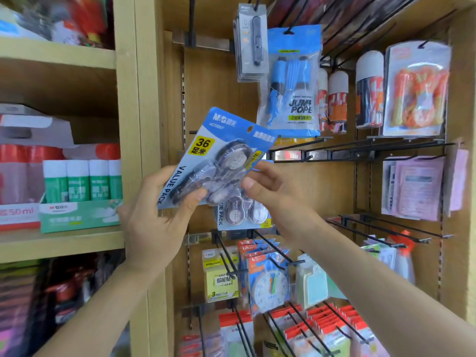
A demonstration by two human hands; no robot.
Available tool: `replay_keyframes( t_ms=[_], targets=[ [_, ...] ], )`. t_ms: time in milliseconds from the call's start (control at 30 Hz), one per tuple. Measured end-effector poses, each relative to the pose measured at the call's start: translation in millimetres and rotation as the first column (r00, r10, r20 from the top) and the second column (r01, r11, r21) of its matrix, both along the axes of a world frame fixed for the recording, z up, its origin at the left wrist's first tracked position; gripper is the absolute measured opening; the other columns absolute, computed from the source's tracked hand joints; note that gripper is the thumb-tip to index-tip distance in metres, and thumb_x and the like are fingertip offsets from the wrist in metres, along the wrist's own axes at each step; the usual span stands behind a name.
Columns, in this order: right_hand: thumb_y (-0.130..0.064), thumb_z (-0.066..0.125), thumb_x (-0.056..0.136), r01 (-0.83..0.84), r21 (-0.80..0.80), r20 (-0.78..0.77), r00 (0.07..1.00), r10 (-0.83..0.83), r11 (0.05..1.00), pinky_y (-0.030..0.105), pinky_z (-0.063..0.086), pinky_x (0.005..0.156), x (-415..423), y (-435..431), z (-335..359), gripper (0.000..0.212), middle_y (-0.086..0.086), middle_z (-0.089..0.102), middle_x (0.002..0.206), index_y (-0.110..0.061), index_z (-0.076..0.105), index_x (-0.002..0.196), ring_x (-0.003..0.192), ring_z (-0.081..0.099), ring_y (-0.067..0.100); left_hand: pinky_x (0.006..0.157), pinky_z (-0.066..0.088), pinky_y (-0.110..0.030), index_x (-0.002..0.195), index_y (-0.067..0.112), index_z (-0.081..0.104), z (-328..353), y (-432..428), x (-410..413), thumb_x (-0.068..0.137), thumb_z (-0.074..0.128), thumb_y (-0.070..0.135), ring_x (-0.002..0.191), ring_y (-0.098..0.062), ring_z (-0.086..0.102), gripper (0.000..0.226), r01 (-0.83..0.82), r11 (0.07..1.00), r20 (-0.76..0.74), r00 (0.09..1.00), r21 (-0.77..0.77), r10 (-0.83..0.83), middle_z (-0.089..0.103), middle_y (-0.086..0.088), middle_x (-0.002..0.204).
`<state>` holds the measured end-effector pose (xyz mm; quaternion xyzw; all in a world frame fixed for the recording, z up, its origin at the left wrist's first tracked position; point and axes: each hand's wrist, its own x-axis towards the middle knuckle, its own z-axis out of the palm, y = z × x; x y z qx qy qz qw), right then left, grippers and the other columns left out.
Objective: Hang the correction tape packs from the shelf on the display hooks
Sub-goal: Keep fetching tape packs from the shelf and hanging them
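My fingers are gripping a correction tape pack that is gleaming: glossy clear plastic blister over smooth printed card. The black display hooks are looking like matt metal wire; the shelf is showing pale, smooth wood.

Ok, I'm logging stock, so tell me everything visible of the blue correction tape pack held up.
The blue-and-grey cardboard correction tape pack has a clear plastic blister over dark dispensers, a yellow "36" label, "VALUE PACK" lettering and an oval hang hole. It is tilted, on no hook. The left hand grips its lower edge; the right hand pinches its right edge.
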<state>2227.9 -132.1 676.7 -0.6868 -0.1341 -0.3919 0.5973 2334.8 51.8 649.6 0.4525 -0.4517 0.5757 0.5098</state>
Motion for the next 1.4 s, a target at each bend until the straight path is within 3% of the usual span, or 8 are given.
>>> replay_keyframes(
  t_ms=[200,367,500,600,700,800,967,1400],
  targets=[
    [-0.006,0.071,0.084,-0.197,0.089,0.073,0.979,0.191,0.976,0.027,0.054,0.086,2.8,12.5,-1.8,0.034,0.012,0.071,0.113,-0.009,0.065,0.117,0.105,0.068,0.022,0.087,0.043,-0.007,0.12,-0.003,0.064,0.2,0.3,0.0,0.089,0.071,0.042,0.095,-0.002,0.06,0.055,-0.066,0.998,0.023,0.998,0.011,0.065,0.066,0.002,0.107],
    [-0.008,0.067,0.082,-0.17,0.171,0.077,0.984,0.159,0.971,0.029,0.057,0.076,-9.2,-2.1,-5.7,0.026,0.004,0.077,0.096,-0.01,0.066,0.109,0.086,0.073,0.015,0.106,0.041,-0.037,0.133,0.001,0.06,4.2,2.4,1.9,0.094,0.063,0.03,0.124,-0.028,0.059,0.049,-0.209,0.978,0.047,0.977,0.026,0.208,0.062,-0.007,0.133],
    [-0.004,0.064,0.088,-0.048,0.175,0.038,0.998,0.042,0.983,0.03,0.059,0.073,-18.5,-24.4,-9.7,0.017,0.006,0.077,0.095,-0.013,0.068,0.103,0.083,0.073,0.017,0.121,0.022,-0.036,0.144,0.01,0.054,9.2,0.5,-2.5,0.088,0.063,0.025,0.148,-0.025,0.036,0.059,-0.414,0.907,-0.033,0.908,0.076,0.417,0.046,-0.007,0.154],
    [-0.014,0.071,0.08,0.004,0.148,-0.004,1.0,-0.004,0.989,0.036,0.059,0.078,-23.6,-39.8,-13.6,0.026,0.01,0.076,0.103,-0.013,0.069,0.106,0.09,0.073,0.022,0.126,0.009,-0.036,0.153,0.013,0.042,13.2,4.6,-4.4,0.087,0.058,0.033,0.156,-0.023,0.015,0.071,-0.543,0.81,-0.078,0.818,0.221,0.57,0.024,-0.009,0.166],
    [-0.013,0.072,0.081,0.032,0.174,-0.033,0.999,-0.027,0.984,0.038,0.058,0.078,-22.4,-51.6,-18.5,0.028,0.013,0.075,0.105,-0.01,0.068,0.109,0.089,0.073,0.025,0.128,0.005,-0.04,0.156,0.007,0.034,12.5,14.0,1.9,0.088,0.052,0.038,0.157,-0.025,0.004,0.077,-0.695,0.637,0.029,0.683,0.334,0.73,0.01,-0.014,0.169],
    [-0.007,0.068,0.089,0.083,0.187,-0.069,0.995,-0.072,0.979,0.047,0.058,0.085,-17.0,-57.7,-21.6,0.025,0.015,0.075,0.108,-0.007,0.067,0.114,0.095,0.073,0.03,0.128,0.007,-0.044,0.158,0.003,0.025,10.2,18.1,4.7,0.089,0.048,0.035,0.157,-0.028,0.004,0.08,-0.759,0.547,0.085,0.608,0.353,0.789,0.006,-0.016,0.168],
    [-0.006,0.067,0.091,0.102,0.179,-0.064,0.994,-0.092,0.978,0.051,0.056,0.091,-14.1,-60.1,-24.2,0.025,0.018,0.073,0.111,-0.005,0.067,0.116,0.101,0.07,0.036,0.127,0.011,-0.049,0.159,0.002,0.016,6.6,16.0,2.5,0.089,0.045,0.035,0.157,-0.028,0.004,0.083,-0.774,0.529,0.054,0.58,0.348,0.813,0.006,-0.015,0.169],
    [-0.01,0.069,0.092,0.15,0.171,-0.141,0.982,-0.127,0.974,0.05,0.059,0.084,7.3,-67.2,-26.8,0.027,0.018,0.074,0.107,-0.003,0.066,0.117,0.097,0.072,0.038,0.126,0.01,-0.052,0.159,0.017,0.027,4.5,16.8,4.6,0.088,0.048,0.042,0.157,-0.03,-0.001,0.078,-0.778,0.506,0.083,0.571,0.372,0.817,0.0,-0.015,0.169]
  ],
)
